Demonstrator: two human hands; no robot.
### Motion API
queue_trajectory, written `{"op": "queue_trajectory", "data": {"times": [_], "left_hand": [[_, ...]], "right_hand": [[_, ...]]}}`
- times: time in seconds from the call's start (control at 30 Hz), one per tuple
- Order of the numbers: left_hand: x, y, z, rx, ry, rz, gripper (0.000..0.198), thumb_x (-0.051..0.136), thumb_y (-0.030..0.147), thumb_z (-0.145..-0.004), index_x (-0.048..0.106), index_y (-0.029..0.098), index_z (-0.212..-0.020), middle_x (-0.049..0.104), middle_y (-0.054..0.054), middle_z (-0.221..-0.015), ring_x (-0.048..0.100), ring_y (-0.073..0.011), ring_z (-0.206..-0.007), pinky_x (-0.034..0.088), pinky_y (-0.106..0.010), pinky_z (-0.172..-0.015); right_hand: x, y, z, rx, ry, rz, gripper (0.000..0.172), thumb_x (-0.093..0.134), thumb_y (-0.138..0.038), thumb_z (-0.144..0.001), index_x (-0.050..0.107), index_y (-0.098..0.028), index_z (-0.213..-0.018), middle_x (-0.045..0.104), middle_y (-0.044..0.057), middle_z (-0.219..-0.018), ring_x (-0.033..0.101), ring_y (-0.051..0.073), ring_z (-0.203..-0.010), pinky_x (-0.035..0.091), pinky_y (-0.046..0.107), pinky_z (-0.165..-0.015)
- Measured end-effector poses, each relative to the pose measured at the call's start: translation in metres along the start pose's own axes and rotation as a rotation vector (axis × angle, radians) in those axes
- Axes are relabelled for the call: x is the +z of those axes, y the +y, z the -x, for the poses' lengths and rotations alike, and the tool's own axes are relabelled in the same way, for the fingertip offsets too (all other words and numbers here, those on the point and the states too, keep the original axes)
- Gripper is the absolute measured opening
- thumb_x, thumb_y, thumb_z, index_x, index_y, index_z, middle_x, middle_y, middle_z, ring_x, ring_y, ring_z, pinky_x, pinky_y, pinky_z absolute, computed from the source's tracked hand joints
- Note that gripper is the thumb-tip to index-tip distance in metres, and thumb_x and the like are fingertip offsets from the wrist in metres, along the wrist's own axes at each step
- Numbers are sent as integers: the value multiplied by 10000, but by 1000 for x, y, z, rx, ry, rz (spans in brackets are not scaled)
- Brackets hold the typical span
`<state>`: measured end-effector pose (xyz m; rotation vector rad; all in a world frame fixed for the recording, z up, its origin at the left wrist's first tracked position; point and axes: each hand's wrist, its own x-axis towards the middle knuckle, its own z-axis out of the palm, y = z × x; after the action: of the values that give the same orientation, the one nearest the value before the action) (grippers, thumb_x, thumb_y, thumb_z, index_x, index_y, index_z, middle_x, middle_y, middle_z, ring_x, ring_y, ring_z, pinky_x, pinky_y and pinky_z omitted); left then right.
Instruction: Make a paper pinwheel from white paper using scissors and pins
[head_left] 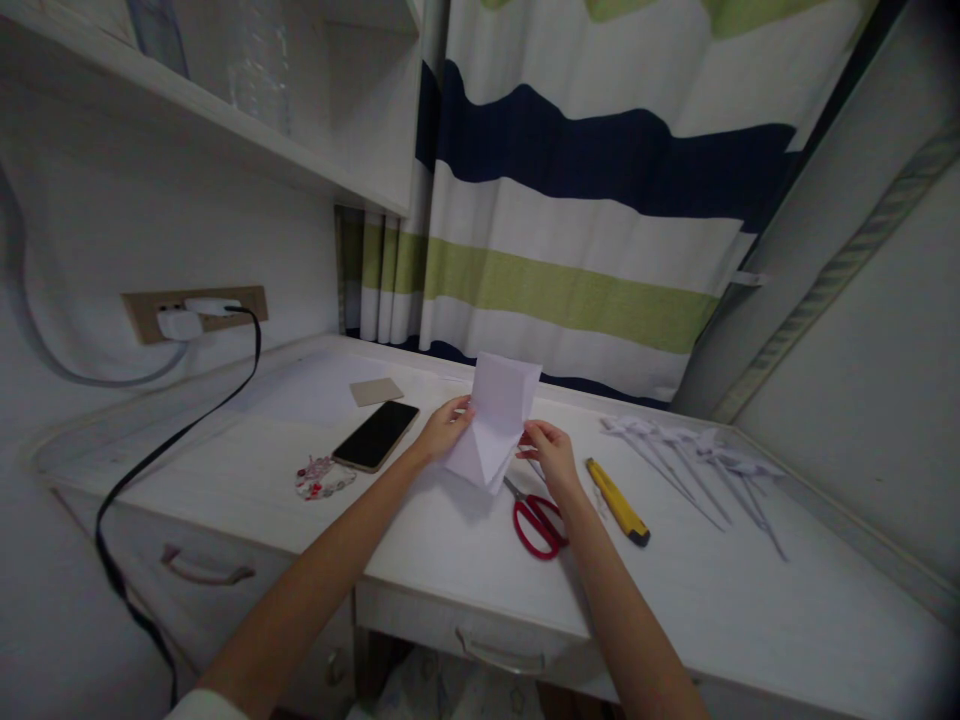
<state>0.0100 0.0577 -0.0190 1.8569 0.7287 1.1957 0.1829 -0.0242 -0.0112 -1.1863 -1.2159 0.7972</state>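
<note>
A folded sheet of white paper (pixel 499 415) is held up above the desk between my two hands. My left hand (pixel 445 430) grips its left edge, the thumb on the near face. On the right edge, my right hand (pixel 550 446) pinches the paper between thumb and fingers. Creases run across the sheet, and its lower corner points down towards me. Red-handled scissors (pixel 538 524) lie on the desk just below my right hand, partly covered by that wrist. A yellow utility knife (pixel 617 502) rests to the right of my right forearm.
Several white paper flowers on thin stems (pixel 694 455) lie at the right. To the left are a black phone (pixel 377 436), a beaded bracelet (pixel 322 478) and a small beige card (pixel 376 391). A black cable (pixel 180 435) hangs from the wall socket (pixel 135 312) past the desk's left side.
</note>
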Motion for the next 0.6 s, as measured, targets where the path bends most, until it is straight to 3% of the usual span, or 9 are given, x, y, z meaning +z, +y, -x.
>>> {"op": "queue_trajectory", "data": {"times": [0.2, 0.3, 0.37, 0.47, 0.6], "left_hand": [[-6, -10, -3, -17, 37, -106, 249, 464, 277, -824, 502, 130, -1021, 543, -60, -989, 552, -164, -820, 471, -347, -694], [-8, -12, -4, 26, 85, -193, 245, 465, 273, -824, 502, 129, -1018, 546, -58, -977, 556, -157, -803, 476, -337, -679], [-12, -9, -4, 84, 147, -265, 241, 462, 273, -825, 503, 131, -1016, 547, -58, -977, 555, -155, -802, 474, -338, -682], [-18, 4, -4, 224, 260, -381, 232, 451, 278, -830, 511, 140, -1007, 544, -60, -994, 547, -161, -834, 461, -356, -719], [-19, 31, 1, 463, 317, -528, 226, 441, 269, -836, 509, 142, -1010, 542, -62, -1002, 536, -173, -876, 442, -381, -759]], "right_hand": [[2, 9, -3, -75, -7, 174, 219, 453, -292, -836, 525, -130, -965, 575, 31, -886, 572, 122, -701, 485, 290, -599], [2, 10, -3, -180, 70, 298, 217, 451, -289, -838, 524, -130, -967, 576, 30, -879, 572, 120, -692, 486, 288, -595], [2, 6, -1, -293, 176, 393, 237, 447, -292, -839, 506, -136, -1008, 566, 41, -930, 571, 136, -741, 483, 312, -628], [4, -7, 7, -522, 333, 556, 335, 471, -309, -819, 447, -157, -1116, 491, 88, -1114, 497, 215, -976, 428, 410, -776], [19, -28, 20, -820, 355, 789, 332, 547, -299, -764, 516, -242, -1090, 448, 84, -1222, 363, 236, -1142, 275, 424, -936]]}}
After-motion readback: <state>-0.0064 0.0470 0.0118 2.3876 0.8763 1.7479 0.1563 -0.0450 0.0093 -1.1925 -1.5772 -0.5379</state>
